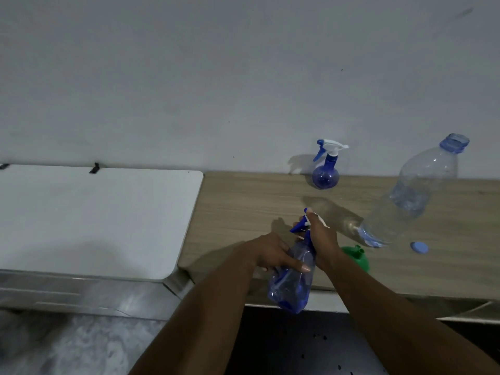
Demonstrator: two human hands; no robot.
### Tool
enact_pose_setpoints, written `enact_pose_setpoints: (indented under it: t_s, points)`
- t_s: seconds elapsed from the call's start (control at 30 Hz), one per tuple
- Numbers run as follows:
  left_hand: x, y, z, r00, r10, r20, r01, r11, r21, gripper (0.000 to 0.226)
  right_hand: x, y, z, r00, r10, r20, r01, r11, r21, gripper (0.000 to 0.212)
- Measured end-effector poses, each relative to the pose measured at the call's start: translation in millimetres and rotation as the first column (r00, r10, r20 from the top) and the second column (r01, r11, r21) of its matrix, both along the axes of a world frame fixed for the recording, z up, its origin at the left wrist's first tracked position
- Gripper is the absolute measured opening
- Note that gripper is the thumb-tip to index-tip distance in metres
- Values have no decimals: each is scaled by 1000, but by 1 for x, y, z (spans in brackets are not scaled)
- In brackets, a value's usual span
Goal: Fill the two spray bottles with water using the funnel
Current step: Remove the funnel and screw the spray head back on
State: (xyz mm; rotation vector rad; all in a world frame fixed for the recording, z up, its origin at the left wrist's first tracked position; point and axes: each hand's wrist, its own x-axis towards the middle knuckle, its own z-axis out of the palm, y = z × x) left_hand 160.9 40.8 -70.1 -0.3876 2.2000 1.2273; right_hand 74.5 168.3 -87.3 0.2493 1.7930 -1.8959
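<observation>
Fingers [300, 266] of the left hand [270, 253] wrapped the clear spray bottle [293, 282], held tilted over the tabletop [243, 212] edge. The right hand [322, 239] clamped its trigger head [300, 226], probably unscrewing it. A slip could drop the bottle floorward. Both forearms angled inward. The green funnel [357, 257] lay just beside; the second spray bottle [326, 169] stood by the wall, the big water bottle [411, 196] uncapped.

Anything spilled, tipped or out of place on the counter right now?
No spill visible. The large water bottle stands uncapped, its blue cap loose on the wooden counter. The green funnel lies beside the right hand.
</observation>
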Motion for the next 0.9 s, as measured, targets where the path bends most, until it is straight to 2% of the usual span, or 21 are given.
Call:
enact_pose_setpoints:
  t_s: [0.1,0.23,0.43,0.77,0.9]
  points:
    - [-4,7,-3,1000,1,19,-2,999,41,66,-3,6,1,1000,-11,-8,11,1000,16,28]
    - [-6,12,-1,1000,-11,23,10,1000,28,63,-5,10,0,1000,-6,-4,6,996,94,38]
    - [-4,13,-1,999,-17,37,16,1000,5,60,-6,11,-6,999,22,-27,-20,995,96,34]
    - [-7,10,-2,999,-24,45,24,1000,14,59,-9,7,-13,1000,3,-12,-1,986,169,47]
    - [-6,7,-4,999,-6,52,6,1000,14,57,-8,7,-7,999,46,-17,-43,991,126,36]
